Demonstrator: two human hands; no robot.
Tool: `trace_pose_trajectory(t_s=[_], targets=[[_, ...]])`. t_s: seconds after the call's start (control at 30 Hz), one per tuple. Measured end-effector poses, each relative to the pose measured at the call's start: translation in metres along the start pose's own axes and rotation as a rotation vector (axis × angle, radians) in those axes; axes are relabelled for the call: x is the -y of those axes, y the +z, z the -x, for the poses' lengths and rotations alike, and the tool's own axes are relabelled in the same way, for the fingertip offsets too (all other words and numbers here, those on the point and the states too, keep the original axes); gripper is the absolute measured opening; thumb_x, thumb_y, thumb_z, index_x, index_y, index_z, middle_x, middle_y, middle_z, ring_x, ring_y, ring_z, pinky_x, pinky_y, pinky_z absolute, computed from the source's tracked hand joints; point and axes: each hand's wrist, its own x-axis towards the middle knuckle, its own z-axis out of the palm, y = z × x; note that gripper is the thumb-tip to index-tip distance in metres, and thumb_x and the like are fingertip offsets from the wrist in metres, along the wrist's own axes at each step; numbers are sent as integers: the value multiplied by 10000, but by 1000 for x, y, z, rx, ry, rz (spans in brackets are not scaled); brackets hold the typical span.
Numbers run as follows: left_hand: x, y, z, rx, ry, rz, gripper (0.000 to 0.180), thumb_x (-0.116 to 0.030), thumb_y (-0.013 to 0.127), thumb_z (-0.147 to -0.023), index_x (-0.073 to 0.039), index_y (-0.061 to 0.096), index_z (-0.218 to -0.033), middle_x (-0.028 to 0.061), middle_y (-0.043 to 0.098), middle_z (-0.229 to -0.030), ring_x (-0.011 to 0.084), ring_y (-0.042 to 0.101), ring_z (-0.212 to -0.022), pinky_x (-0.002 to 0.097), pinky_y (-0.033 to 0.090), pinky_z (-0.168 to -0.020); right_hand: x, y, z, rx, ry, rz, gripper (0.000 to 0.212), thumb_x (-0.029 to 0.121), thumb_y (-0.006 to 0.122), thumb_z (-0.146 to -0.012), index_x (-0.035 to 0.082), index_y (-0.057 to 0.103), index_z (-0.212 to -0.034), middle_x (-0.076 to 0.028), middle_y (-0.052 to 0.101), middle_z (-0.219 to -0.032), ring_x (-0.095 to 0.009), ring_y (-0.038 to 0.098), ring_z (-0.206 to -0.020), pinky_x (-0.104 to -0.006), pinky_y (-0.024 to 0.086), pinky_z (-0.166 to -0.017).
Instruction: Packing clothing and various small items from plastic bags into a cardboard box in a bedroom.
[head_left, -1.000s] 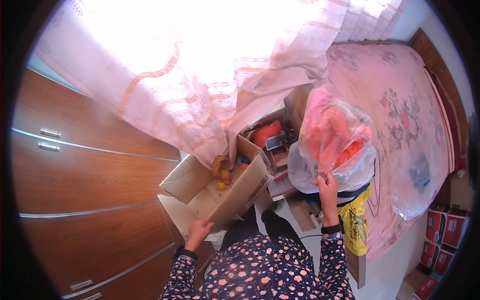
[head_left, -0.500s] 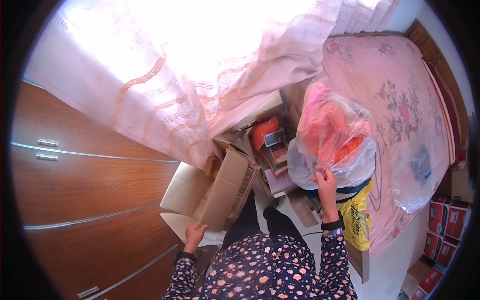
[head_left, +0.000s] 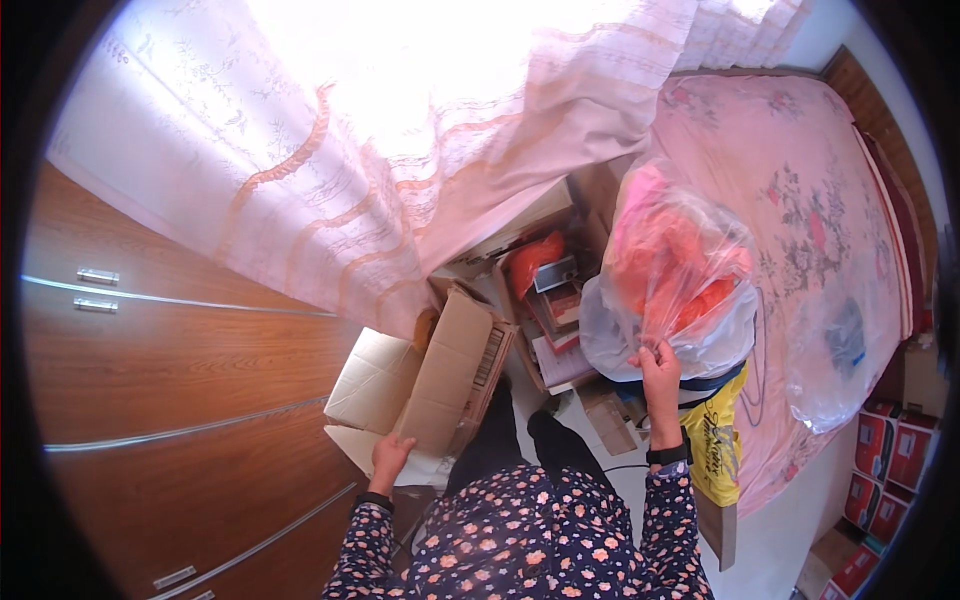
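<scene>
My left hand [head_left: 390,461] grips the near edge of a cardboard box [head_left: 451,372], which stands tilted with its flaps spread. My right hand [head_left: 656,365] pinches the gathered edge of a clear plastic bag [head_left: 627,325]. Orange-red and pink bags [head_left: 686,262] show through the clear film. That bundle rests at the edge of the bed, above a yellow bag [head_left: 716,441] with dark lettering. Between my hands, farther back, another box holds a red bag [head_left: 534,262], a small grey device [head_left: 555,273] and some papers [head_left: 563,362].
Wooden drawers [head_left: 180,370] with metal handles fill the left side. A pink lace curtain [head_left: 370,150] hangs down at the back. On the right is a bed with a flowered pink cover [head_left: 790,190], bearing another clear bag [head_left: 835,365]. Red boxes [head_left: 878,460] are stacked at the far right.
The view has shifted slightly. Both hands keep their holds on the box and the clear bag, with little other movement.
</scene>
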Motion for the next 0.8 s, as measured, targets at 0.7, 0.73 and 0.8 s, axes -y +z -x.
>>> trace_pose_trajectory(t_s=[0.7, 0.73, 0.8], targets=[[-10, 5, -21, -6, -16, 35, 374, -374, 651, -746, -96, 671, -995, 158, 663, -938, 332, 619, -904, 403, 477, -781, 50, -44, -7, -127, -113, -16, 159, 64, 521, -876, -12, 579, -1002, -34, 590, -717, -91, 550, -660, -223, 453, -666], [-10, 5, -20, 8, -34, 34, 372, -370, 653, -744, -106, 672, -1005, 152, 663, -955, 327, 619, -913, 400, 478, -785, 47, -42, -5, -111, -114, -21, 159, 64, 521, -876, -12, 579, -1002, -34, 590, -717, -91, 550, -660, -223, 453, -666], [3, 11, -23, -9, -43, 19, 374, -370, 653, -743, -111, 672, -1012, 150, 663, -963, 326, 617, -921, 401, 479, -789, 42, -40, -3, -88, -85, -28, 158, 62, 521, -875, -12, 580, -1002, -32, 584, -710, -91, 549, -660, -223, 452, -668]])
